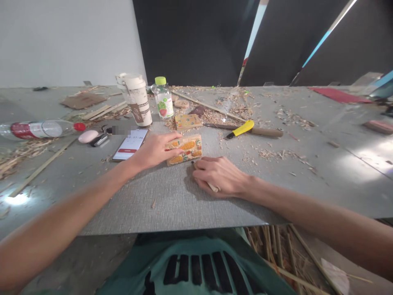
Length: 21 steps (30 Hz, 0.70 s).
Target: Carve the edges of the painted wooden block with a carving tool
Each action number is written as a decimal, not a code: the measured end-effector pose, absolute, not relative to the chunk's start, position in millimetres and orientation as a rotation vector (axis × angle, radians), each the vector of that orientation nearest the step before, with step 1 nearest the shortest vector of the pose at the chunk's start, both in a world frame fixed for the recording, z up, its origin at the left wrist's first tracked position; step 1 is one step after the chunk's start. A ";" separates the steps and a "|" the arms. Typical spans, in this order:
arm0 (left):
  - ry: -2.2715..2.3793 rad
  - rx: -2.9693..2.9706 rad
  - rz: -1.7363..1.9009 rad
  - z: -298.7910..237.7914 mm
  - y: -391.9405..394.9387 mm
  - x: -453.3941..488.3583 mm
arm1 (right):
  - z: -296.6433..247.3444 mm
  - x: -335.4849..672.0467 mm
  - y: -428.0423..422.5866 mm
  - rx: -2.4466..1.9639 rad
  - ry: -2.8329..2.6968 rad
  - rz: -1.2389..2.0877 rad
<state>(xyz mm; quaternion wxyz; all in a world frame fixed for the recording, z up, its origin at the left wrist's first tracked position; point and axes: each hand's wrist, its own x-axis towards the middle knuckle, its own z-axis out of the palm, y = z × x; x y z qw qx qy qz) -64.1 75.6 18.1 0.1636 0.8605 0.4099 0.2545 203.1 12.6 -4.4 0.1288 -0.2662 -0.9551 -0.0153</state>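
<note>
My left hand (156, 149) grips the left end of a rectangular block (187, 148) with yellow, orange and red patterns on a pale, wood-like ground. Its thumb lies across the patterned face and its fingers reach over the far edge. Just beyond the block's lower right corner, my right hand (215, 175) is closed around a slim wooden-handled tool (213, 187), resting low on the table. The pale handle end sticks out below the palm, and a small dark tip shows by the fingers; the rest is hidden. Behind the block lies a smaller yellow patterned piece (188, 121).
A yellow utility knife (241, 129) rests across a long wooden-handled blade (264, 132). A lit phone (130, 144), a white tumbler (138, 100), a green-capped bottle (163, 98) and a red-capped bottle lying down (46, 129) stand left. Shavings litter the grey table (147, 217).
</note>
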 end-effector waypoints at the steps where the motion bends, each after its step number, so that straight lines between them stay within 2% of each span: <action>1: 1.176 2.464 0.724 18.3 75.4 -63.9 | -4.6 203.8 12.0 -0.760 -2.782 -0.041; 21: 1.178 2.422 0.705 21.7 74.5 -62.7 | -4.7 203.7 11.1 -0.805 -2.724 -0.060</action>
